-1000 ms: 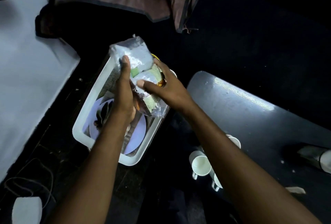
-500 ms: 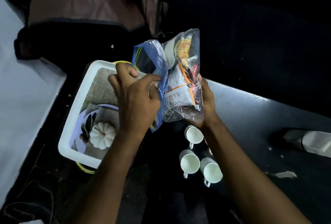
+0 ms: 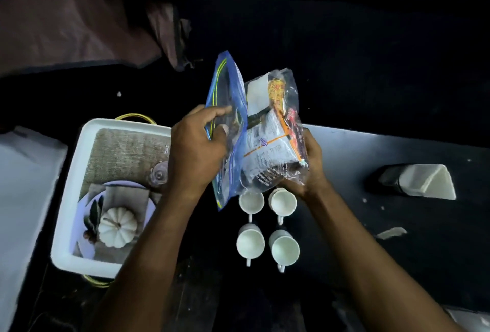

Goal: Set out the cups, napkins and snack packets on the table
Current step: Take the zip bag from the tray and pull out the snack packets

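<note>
The left hand (image 3: 197, 154) pinches the blue-edged zip bag (image 3: 228, 130) at its opened side, thumb and fingers closed on one plastic wall with the forefinger stretched across it, while the right hand (image 3: 309, 169) cups the bag's lower corner from beneath, fingers curled up around the bulge of snack packets (image 3: 270, 140) inside. The bag hangs upright between the two hands, in the air, its mouth pulled apart toward the left. Directly below the right hand's grip stand four white cups (image 3: 266, 223), mouths up, in two rows on the dark table (image 3: 397, 151); the nearer row sits just under the bag's bottom edge. Left of the left hand is a white tub (image 3: 69, 215) holding a woven mat, a plate with a small white pumpkin (image 3: 118, 225) and a folded cloth that may be a napkin. Well off to the right of the grip lies a white-and-dark container (image 3: 419, 180) on its side. The cups look set out already; the packets are not yet out of the bag, so the step in hand appears to be opening it and drawing them out. The risk is in the slack plastic: if the left hand tugs the wall hard while the right only cradles, the packets could slide out in a bunch and drop onto the cups, tipping them.
</note>
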